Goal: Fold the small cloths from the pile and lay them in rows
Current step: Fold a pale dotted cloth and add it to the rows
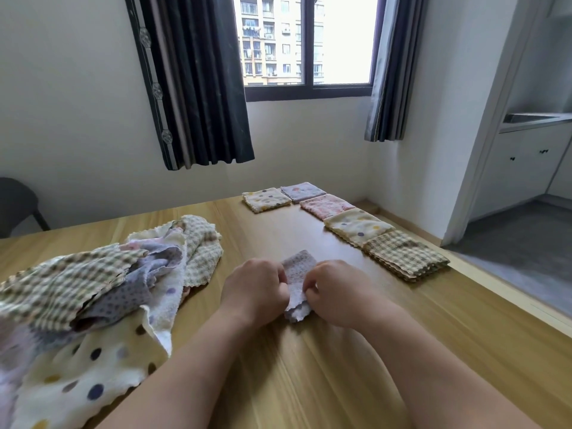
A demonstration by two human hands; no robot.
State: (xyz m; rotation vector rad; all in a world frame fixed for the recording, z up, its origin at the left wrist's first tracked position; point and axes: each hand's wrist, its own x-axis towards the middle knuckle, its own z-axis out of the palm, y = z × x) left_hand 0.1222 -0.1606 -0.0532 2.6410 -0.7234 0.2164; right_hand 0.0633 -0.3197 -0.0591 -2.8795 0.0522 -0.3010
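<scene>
Five folded cloths (pixel 357 226) lie at the far right of the desk (pixel 464 320), and the loose pile (pixel 102 280) sits well apart on my left. Between them, right in front of me, I hold a lilac cloth (pixel 299 267) that is partly folded into a narrow strip. My left hand (pixel 255 289) and right hand (pixel 337 292) both have their fingers curled in, pinching its long edges from either side. To do this fold well, I should line the scalloped edges up before pressing and keep the strip low against the wood. Then I'd run my fingers along the crease so it stays. The finished square should match the others, so it can sit flush beside the check one.
</scene>
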